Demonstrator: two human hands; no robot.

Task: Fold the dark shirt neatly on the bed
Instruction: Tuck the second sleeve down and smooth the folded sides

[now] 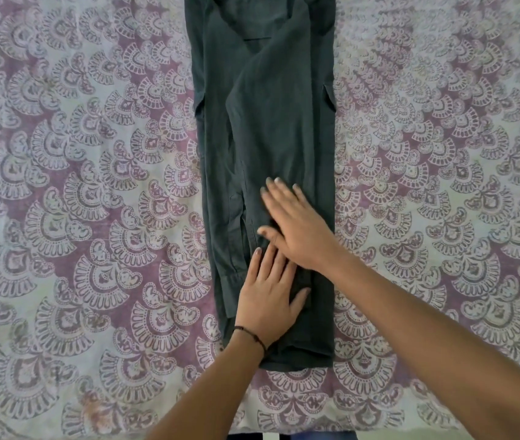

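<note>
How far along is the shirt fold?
Done: both sides of the shirt are turned in with the sleeves laid along it, so it lies as a long narrow strip on the bed. In hand: the left hand and right hand press flat on its near end, apparently smoothing it. Left: folding the strip across its length, which is not yet done.

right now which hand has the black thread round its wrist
The left hand, the nearer one on the dark shirt: a black thread circles its wrist. The right hand, overlapping its fingertips, has a bare wrist.
</note>
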